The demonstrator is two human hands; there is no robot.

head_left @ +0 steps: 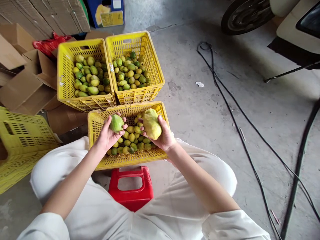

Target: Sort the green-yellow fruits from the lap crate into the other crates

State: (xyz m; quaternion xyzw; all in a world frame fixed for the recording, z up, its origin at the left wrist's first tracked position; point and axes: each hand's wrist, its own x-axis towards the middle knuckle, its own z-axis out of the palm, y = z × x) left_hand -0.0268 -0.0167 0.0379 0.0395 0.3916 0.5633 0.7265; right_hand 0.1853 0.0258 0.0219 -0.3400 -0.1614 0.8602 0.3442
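Observation:
My left hand (107, 133) is closed around a green citrus fruit (116, 123), smooth and rounded. A larger, lumpy yellow-green citrus fruit (152, 124) sits in my right hand (165, 136), its thumb and fingers wrapped about the sides. Both fruits are held up over the near yellow crate (107, 163), apart from each other. Below them, many small green and yellow citrus fruits (126, 149) lie in that crate, partly hidden by my hands.
Two more yellow crates, left (65, 71) and right (157, 71), hold similar fruit. Another yellow crate (27, 140) is at far left, near cardboard boxes (22, 90). A red stool (132, 196) stands between my legs. Black cables (240, 133) cross the floor near a vehicle wheel (246, 16).

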